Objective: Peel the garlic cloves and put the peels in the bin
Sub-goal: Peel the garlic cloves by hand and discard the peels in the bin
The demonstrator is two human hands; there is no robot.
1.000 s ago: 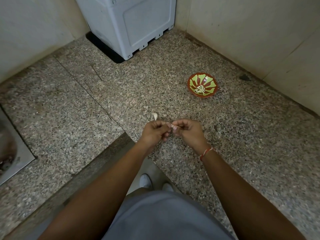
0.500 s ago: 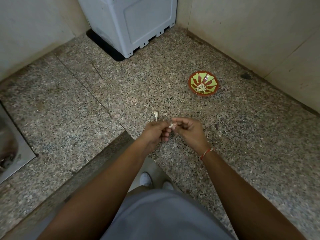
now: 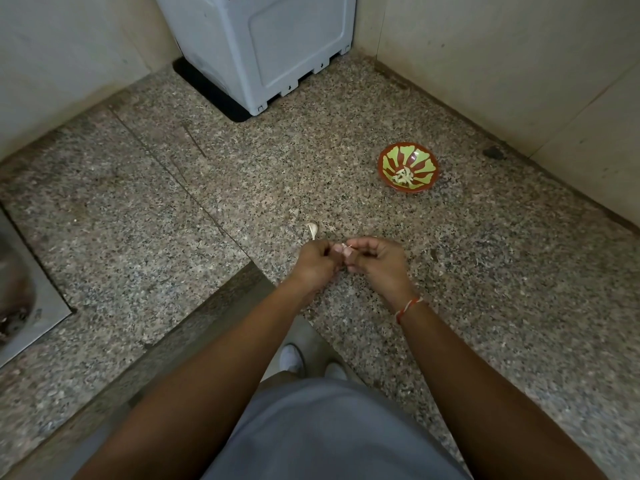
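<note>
My left hand (image 3: 317,263) and my right hand (image 3: 379,261) meet over the granite counter, fingers curled. Between their fingertips they pinch a small pale garlic clove (image 3: 345,248), mostly hidden by the fingers. Just beyond my left hand another garlic clove (image 3: 313,230) lies loose on the counter. A red and green bowl (image 3: 388,161) stands further back to the right, with several pale cloves (image 3: 403,174) in its bottom.
A grey-white appliance (image 3: 263,46) stands in the back corner against tiled walls. The edge of a steel sink (image 3: 24,306) shows at the far left. The counter's inner corner edge (image 3: 249,271) runs below my wrists; my shoes show beneath it.
Both hands stay together on the clove, with only small finger shifts. The camera has drifted slightly, so the bowl and appliance sit a little higher in view.
</note>
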